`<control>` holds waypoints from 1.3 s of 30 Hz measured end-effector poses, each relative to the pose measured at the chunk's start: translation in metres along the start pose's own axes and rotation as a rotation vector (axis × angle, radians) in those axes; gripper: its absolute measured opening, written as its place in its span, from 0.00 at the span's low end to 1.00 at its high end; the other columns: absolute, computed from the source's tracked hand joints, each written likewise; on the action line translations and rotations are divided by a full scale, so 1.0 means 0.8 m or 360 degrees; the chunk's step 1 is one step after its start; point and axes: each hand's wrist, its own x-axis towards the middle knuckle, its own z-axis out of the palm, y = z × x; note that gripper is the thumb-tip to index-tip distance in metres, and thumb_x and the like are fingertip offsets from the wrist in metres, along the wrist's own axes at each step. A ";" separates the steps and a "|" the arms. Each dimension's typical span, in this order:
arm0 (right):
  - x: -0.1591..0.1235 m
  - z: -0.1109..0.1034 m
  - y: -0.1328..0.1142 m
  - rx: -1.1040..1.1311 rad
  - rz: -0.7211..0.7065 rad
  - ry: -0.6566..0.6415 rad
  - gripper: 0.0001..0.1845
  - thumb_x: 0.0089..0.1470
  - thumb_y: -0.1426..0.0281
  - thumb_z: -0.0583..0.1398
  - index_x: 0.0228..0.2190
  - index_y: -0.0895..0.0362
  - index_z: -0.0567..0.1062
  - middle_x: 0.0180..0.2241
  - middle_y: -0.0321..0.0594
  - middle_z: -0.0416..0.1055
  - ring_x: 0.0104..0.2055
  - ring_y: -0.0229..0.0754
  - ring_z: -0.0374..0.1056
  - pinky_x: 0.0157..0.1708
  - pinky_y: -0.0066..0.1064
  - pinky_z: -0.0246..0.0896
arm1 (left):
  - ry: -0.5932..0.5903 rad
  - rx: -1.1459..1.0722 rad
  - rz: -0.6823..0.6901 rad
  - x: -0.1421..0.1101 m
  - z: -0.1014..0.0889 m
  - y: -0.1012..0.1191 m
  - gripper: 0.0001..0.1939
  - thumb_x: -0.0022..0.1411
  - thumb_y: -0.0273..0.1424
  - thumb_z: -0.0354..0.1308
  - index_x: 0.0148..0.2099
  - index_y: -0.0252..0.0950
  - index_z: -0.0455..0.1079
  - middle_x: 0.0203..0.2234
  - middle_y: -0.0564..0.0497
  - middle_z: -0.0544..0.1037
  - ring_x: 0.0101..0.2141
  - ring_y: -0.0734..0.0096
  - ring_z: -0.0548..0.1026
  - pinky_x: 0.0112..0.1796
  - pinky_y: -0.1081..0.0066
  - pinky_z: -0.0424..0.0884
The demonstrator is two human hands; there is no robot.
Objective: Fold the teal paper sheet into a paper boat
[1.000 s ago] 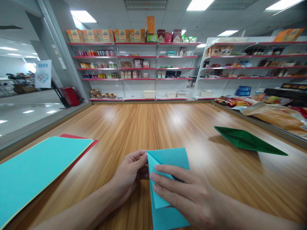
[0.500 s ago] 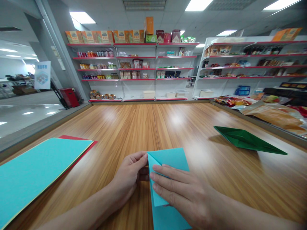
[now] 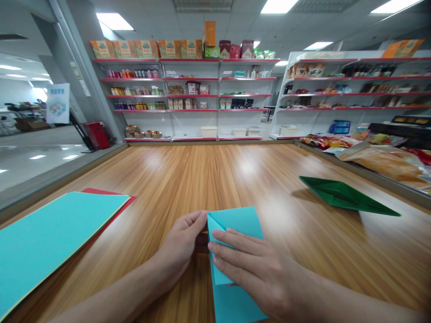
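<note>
A folded light-blue sheet of paper (image 3: pixel 237 300) is in front of me at the table's near edge, with a creased triangular flap near its top left corner. My left hand (image 3: pixel 183 242) pinches that corner between thumb and bent forefinger. Across the paper's upper layer lie the straight fingers of my right hand (image 3: pixel 251 264). A small bit of skin shows under the flap's lower edge, so its thumb seems to be beneath the layer; most of the thumb is hidden.
To the left lies a stack of coloured paper (image 3: pixel 60 237), blue on top with a red edge showing. A folded green paper boat (image 3: pixel 346 195) sits on the right of the wooden table (image 3: pixel 182 175). Packaged goods (image 3: pixel 380 159) line the right edge; stocked shelves (image 3: pixel 188 80) stand behind.
Both hands keep their hold and stay almost in place. The right fingers have shifted very slightly left and up on the blue paper.
</note>
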 end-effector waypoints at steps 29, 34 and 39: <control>-0.022 0.020 0.029 -0.0032 0.0791 0.0214 0.15 0.59 0.74 0.56 0.48 0.53 0.72 0.46 0.38 0.74 0.55 0.49 0.62 0.60 0.58 0.35 | 0.0098 -0.0078 0.0129 0.001 -0.007 0.002 0.29 0.57 0.39 0.64 0.57 0.37 0.61 0.31 0.47 0.77 0.30 0.65 0.75 0.30 0.67 0.72; -0.020 0.013 0.033 -0.0147 0.0809 0.0438 0.14 0.57 0.76 0.56 0.41 0.51 0.77 0.45 0.44 0.70 0.46 0.48 0.63 0.45 0.45 0.58 | -0.0073 -0.0002 0.0065 0.001 -0.010 -0.001 0.31 0.53 0.34 0.68 0.57 0.34 0.63 0.31 0.46 0.77 0.30 0.66 0.74 0.31 0.67 0.72; -0.017 0.015 0.030 -0.0117 0.0841 0.0524 0.13 0.57 0.76 0.56 0.41 0.54 0.76 0.37 0.45 0.67 0.40 0.44 0.63 0.36 0.37 0.61 | 0.0020 0.0026 0.0119 0.002 -0.008 -0.001 0.20 0.55 0.36 0.66 0.48 0.32 0.70 0.27 0.48 0.75 0.27 0.70 0.72 0.28 0.71 0.69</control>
